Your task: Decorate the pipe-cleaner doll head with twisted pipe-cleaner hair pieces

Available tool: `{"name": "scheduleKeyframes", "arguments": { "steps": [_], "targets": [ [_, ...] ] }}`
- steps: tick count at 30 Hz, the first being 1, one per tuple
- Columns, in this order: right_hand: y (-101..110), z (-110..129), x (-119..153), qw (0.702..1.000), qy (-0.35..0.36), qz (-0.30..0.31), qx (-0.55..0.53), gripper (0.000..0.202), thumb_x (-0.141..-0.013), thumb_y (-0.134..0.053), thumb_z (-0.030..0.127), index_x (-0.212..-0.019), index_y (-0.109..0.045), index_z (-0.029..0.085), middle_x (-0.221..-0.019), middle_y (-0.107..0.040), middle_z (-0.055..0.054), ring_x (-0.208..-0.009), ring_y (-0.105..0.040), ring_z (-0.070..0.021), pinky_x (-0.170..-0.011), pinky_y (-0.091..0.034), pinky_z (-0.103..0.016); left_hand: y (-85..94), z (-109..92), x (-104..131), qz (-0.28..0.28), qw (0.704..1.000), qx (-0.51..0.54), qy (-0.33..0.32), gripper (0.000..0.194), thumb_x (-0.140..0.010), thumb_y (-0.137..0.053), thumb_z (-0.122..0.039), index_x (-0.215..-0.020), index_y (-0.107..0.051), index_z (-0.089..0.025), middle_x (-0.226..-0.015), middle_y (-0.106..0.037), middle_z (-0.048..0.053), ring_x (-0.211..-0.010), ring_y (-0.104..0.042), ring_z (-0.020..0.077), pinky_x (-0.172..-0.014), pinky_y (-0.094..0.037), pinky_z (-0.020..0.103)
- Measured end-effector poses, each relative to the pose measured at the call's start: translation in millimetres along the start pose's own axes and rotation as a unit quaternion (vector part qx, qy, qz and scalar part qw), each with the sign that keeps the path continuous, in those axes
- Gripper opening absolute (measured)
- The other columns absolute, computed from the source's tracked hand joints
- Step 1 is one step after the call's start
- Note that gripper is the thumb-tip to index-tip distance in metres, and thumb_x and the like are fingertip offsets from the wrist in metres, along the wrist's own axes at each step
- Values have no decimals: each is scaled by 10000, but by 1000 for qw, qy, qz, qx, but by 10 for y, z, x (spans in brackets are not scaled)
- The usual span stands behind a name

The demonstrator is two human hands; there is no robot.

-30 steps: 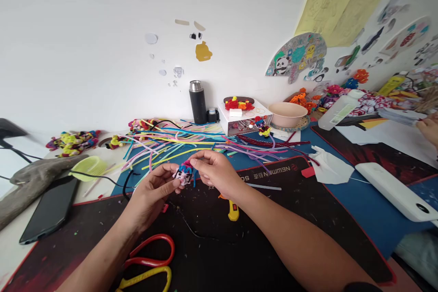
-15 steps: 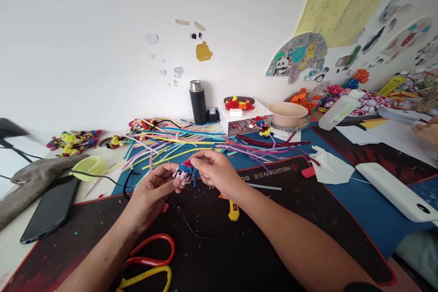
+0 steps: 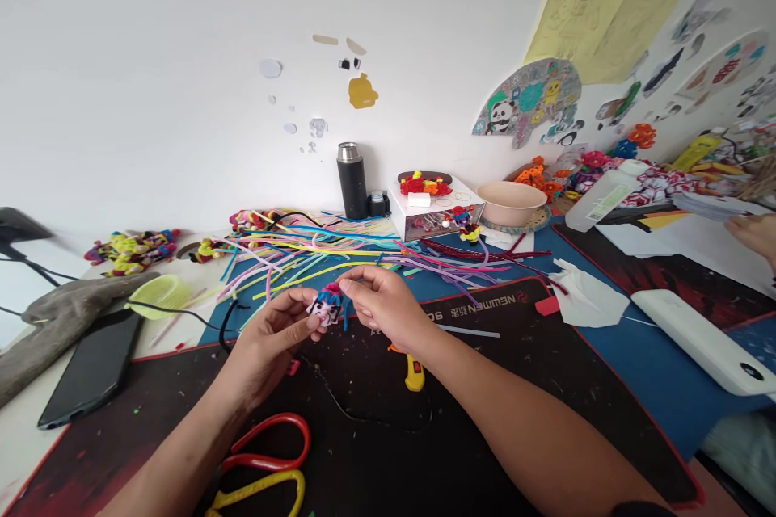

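Observation:
A small doll head (image 3: pixel 328 308) with a white and pink face, black strands and blue and pink fuzzy trim is held above the dark mat. My left hand (image 3: pixel 282 331) pinches it from the left, thumb across its lower front. From the right, my right hand (image 3: pixel 379 303) has its thumb and forefinger closed on the pink trim at its top. A blue strip (image 3: pixel 346 313) hangs just right of the head. Below the hands lie a yellow tool (image 3: pixel 415 373) and the red and yellow handles (image 3: pixel 308 440) of scissors or pliers.
Colourful pipe cleaners (image 3: pixel 315 250) spread behind the hands. Beyond them stand a black flask (image 3: pixel 352 186), a white box (image 3: pixel 436 210) and a beige bowl (image 3: pixel 511 204). A phone (image 3: pixel 90 367) lies left, a white device (image 3: pixel 697 339) right. Another person's hand (image 3: pixel 755 234) is at far right.
The other person's hand at the far right has moved slightly left. My two hands and the doll head look nearly unchanged.

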State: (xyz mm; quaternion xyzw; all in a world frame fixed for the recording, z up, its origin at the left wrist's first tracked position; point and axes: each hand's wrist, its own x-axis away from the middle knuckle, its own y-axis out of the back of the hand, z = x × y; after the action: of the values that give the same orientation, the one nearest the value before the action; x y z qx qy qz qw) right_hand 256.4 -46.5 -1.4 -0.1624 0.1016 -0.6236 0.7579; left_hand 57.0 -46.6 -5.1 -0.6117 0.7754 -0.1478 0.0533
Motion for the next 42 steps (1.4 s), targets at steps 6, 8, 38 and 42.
{"name": "scheduleKeyframes", "arguments": {
  "steps": [6,8,38,42],
  "targets": [
    [-3,25,1,1000,4,-3,-2,442,-761,-878,537,-928,-670,183,-538,-417,130,-432,-286,-55,-433,-190,-248,9,12,-4,5,1000,-3,-8,447,-596,-1076,-378,-942,-849,-211,-828,-739,19,-693,-666,141,-646,-588,215],
    [-2,33,-1,1000,7,-10,-3,446,-757,-880,537,-930,-670,184,-548,-418,129,-435,-291,-54,-433,-189,-247,11,11,-4,7,1000,-5,-9,444,-600,-1075,-380,-941,-849,-207,-824,-739,21,-695,-667,143,-647,-587,215],
    [-43,-88,31,998,-50,22,22,480,-798,-862,556,-1029,-658,188,-541,-399,130,-471,-270,-68,-457,-184,-241,-4,-10,-44,-48,995,71,-53,530,-595,-1082,-296,-1055,-829,-227,-944,-784,37,-782,-711,160,-649,-624,219],
    [-56,-121,43,997,-61,39,22,478,-800,-874,528,-1050,-656,183,-556,-408,128,-482,-276,-69,-461,-193,-240,-5,12,-47,-42,996,63,-51,526,-622,-1071,-295,-1076,-817,-214,-1032,-790,58,-837,-726,176,-689,-639,243]
  ]
}}
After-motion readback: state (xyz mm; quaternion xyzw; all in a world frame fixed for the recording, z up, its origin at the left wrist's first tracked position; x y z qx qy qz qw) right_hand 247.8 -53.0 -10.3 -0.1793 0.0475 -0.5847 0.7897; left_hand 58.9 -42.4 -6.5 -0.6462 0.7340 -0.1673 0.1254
